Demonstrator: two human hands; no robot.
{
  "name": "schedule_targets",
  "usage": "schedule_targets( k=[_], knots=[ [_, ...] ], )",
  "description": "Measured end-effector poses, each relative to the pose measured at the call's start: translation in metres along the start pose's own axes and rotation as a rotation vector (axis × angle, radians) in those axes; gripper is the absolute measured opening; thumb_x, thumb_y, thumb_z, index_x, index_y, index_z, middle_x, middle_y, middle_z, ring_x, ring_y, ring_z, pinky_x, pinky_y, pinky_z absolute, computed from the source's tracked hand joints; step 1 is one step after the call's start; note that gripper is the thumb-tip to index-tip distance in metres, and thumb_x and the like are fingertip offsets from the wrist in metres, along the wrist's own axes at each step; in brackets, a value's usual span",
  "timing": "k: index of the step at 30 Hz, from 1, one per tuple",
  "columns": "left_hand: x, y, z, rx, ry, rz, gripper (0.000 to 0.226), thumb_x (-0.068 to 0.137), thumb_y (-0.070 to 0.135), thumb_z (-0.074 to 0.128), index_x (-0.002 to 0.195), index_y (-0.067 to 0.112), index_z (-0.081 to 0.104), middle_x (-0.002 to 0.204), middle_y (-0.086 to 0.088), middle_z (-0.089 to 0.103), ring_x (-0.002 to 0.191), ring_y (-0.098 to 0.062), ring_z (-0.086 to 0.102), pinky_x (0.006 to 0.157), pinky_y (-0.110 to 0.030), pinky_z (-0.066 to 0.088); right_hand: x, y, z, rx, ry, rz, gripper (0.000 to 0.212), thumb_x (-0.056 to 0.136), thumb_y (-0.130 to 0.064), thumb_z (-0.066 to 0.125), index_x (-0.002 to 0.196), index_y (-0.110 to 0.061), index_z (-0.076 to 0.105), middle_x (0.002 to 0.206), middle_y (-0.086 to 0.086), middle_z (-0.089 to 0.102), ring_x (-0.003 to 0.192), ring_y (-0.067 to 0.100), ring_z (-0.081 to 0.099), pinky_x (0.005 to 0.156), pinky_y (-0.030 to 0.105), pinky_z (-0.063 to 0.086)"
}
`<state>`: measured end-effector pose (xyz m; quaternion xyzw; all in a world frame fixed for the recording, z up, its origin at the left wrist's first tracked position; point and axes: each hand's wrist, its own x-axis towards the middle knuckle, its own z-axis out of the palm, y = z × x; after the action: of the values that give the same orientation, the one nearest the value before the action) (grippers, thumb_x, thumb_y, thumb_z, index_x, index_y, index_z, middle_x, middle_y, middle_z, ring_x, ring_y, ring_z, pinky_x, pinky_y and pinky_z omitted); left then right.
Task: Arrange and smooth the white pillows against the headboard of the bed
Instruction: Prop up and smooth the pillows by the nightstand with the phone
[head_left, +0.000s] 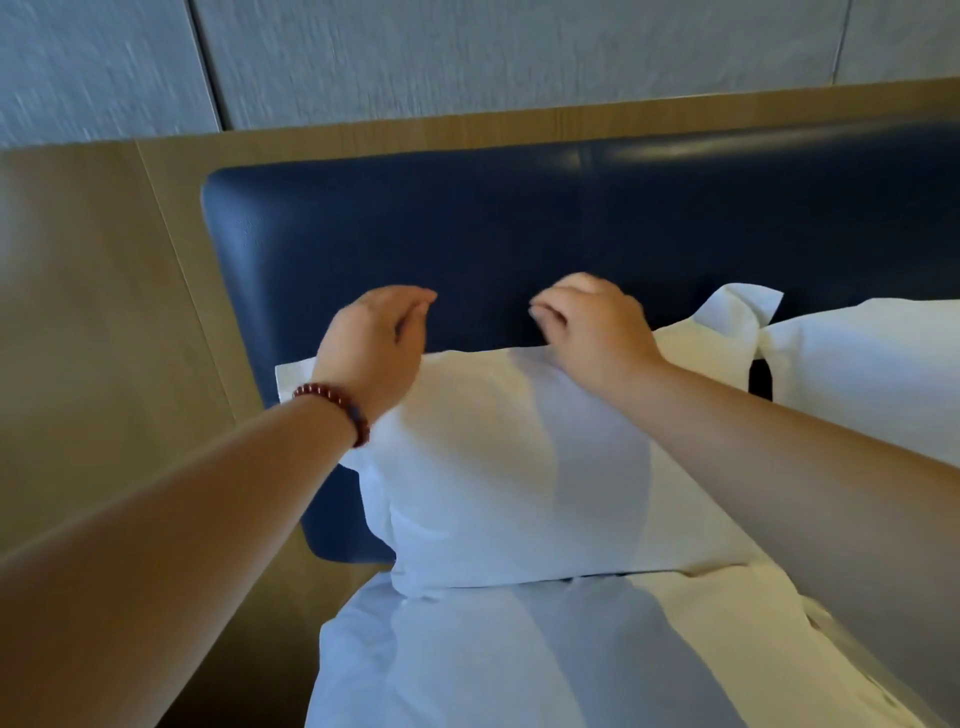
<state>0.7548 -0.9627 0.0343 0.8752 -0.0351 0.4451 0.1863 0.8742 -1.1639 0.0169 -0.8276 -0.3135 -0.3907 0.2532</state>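
left hand (374, 343): grip loosely spread above top edge of pillow (519, 467) | right hand (592, 327): curled at that edge, grip unclear through blur | pillow upright against headboard (467, 223)

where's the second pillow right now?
Head view, far right edge: the second pillow stands against the blue headboard, just right of the centre pillow, with a dark gap showing between them.
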Motion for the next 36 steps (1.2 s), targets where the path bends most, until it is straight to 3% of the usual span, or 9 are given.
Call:
schedule_targets(
  k=[3,7,10,13,18,20,26,31,36],
  knots=[
    [-0.036,-0.001,0.002,0.033,-0.266,0.34,0.043,0.099,0.036,0.037,0.131,0.016,0.058,0.129,0.004,0.06,0.12,-0.01,0.052,0.104,-0.019,0.035,-0.023,-0.043,0.006,0.098,-0.221,-0.267,0.037,0.094,-0.036,0.036,0.101,-0.021,0.069,0.105,-0.003,0.067,0.099,0.024,0.061,0.083,0.04,0.049],
    [-0.048,-0.06,-0.014,0.486,-0.633,0.061,0.061,0.097,0.058,0.016,0.146,0.029,0.037,0.147,0.006,0.046,0.134,-0.018,0.042,0.111,-0.036,0.031,-0.025,-0.002,-0.006,-0.093,-0.558,-0.079,0.04,0.101,-0.043,0.03,0.106,-0.024,0.064,0.112,-0.006,0.066,0.11,0.02,0.056,0.097,0.041,0.042],
    [-0.036,-0.073,-0.034,0.443,-0.5,-0.139,0.053,0.097,0.05,0.018,0.124,0.026,0.057,0.122,0.002,0.062,0.115,-0.021,0.056,0.096,-0.037,0.045,-0.009,0.02,-0.016,-0.194,-0.5,0.099,0.044,0.1,-0.043,0.031,0.083,-0.015,0.06,0.083,0.0,0.063,0.085,0.027,0.057,0.079,0.038,0.043],
    [-0.03,-0.039,-0.028,0.274,-0.288,-0.043,0.045,0.101,0.038,0.031,0.138,0.021,0.049,0.141,0.002,0.05,0.132,-0.018,0.043,0.108,-0.034,0.034,-0.014,0.007,-0.008,-0.111,-0.256,-0.085,0.038,0.1,-0.038,0.038,0.081,-0.019,0.065,0.088,-0.004,0.065,0.09,0.022,0.059,0.08,0.038,0.04],
    [-0.025,0.004,0.008,0.39,-0.704,0.063,0.054,0.1,0.049,0.02,0.143,0.022,0.04,0.149,0.003,0.042,0.136,-0.021,0.038,0.118,-0.037,0.022,-0.034,0.023,-0.01,-0.009,-0.422,-0.165,0.035,0.1,-0.048,0.036,0.114,-0.034,0.065,0.114,-0.016,0.064,0.109,0.011,0.055,0.098,0.038,0.038],
    [-0.018,0.012,0.015,0.475,-0.634,-0.019,0.05,0.099,0.047,0.016,0.12,0.019,0.052,0.13,-0.003,0.057,0.115,-0.025,0.053,0.108,-0.043,0.037,-0.034,0.057,-0.023,-0.074,-0.427,-0.025,0.041,0.099,-0.051,0.031,0.108,-0.031,0.065,0.109,-0.013,0.066,0.107,0.017,0.056,0.101,0.039,0.035],
    [0.001,0.095,0.066,0.3,-0.611,0.15,0.051,0.102,0.045,0.021,0.142,0.02,0.042,0.144,0.0,0.046,0.13,-0.02,0.044,0.108,-0.041,0.038,-0.041,0.086,-0.042,-0.108,-0.226,-0.193,0.04,0.097,-0.051,0.039,0.114,-0.029,0.067,0.108,-0.009,0.066,0.101,0.016,0.06,0.089,0.04,0.045],
    [-0.012,0.082,0.098,0.366,-0.686,0.094,0.063,0.098,0.058,0.016,0.152,0.026,0.021,0.157,0.005,0.028,0.142,-0.018,0.03,0.116,-0.04,0.027,-0.056,0.144,-0.052,-0.087,-0.401,0.12,0.055,0.085,-0.078,0.019,0.095,-0.04,0.058,0.096,-0.013,0.064,0.097,0.012,0.057,0.093,0.041,0.043],
    [-0.033,0.073,0.088,0.328,-0.609,0.06,0.061,0.098,0.056,0.017,0.152,0.028,0.02,0.156,0.005,0.032,0.14,-0.016,0.032,0.114,-0.034,0.024,-0.052,0.165,-0.072,-0.152,-0.148,0.055,0.058,0.091,-0.064,0.027,0.112,-0.028,0.067,0.109,-0.006,0.068,0.107,0.024,0.056,0.091,0.038,0.043]
  ],
)
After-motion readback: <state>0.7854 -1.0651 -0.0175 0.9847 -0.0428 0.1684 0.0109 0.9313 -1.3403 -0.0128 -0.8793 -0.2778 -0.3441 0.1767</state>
